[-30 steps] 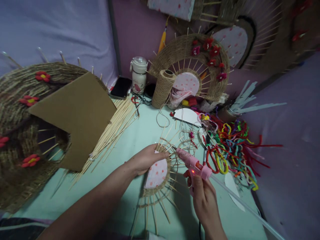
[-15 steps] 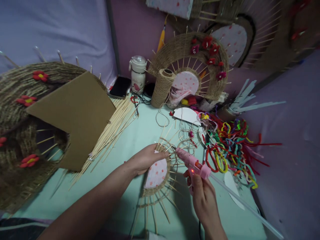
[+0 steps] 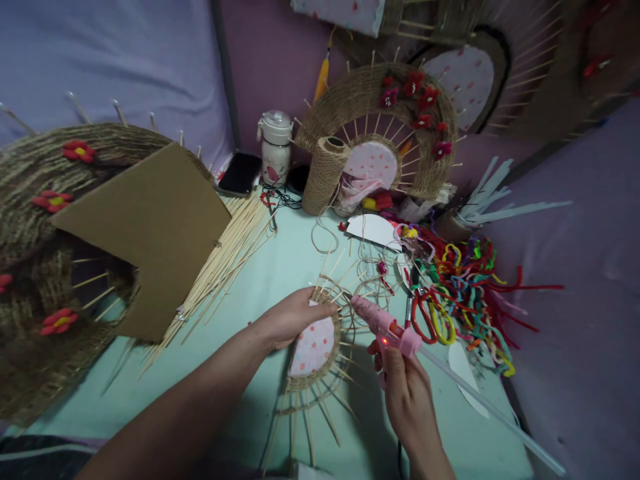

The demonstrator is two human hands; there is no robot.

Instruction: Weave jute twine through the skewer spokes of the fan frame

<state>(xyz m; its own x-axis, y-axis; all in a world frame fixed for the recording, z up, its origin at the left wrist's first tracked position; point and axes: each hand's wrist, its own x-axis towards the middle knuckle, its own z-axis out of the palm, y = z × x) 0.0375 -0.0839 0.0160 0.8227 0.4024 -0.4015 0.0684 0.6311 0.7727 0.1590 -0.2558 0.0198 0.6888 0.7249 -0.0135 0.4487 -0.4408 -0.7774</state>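
Over the middle of the desk (image 3: pixel 225 373), a half-round woven piece (image 3: pixel 314 350) with a spotted centre is held. Its upper part is pinched between the thumb and fingers of the left hand (image 3: pixel 293 319); whether it is also supported by the desk cannot be told. A pink glue gun (image 3: pixel 383 320) is grasped in the right hand (image 3: pixel 407 390), its handle wrapped by the fingers, and a long glue stick (image 3: pixel 490 405) is seen jutting from its back. The dark nozzle (image 3: pixel 347 295) is pointed at the curved edge, near the left thumb, where thin sticks (image 3: pixel 329 420) are spread outward. Gluing along that edge seems to be the step in hand; whether the trigger is squeezed cannot be made out. For the next move, a steady hold on the piece is needed, with the nozzle aimed precisely and the left thumb guarded from hot glue.
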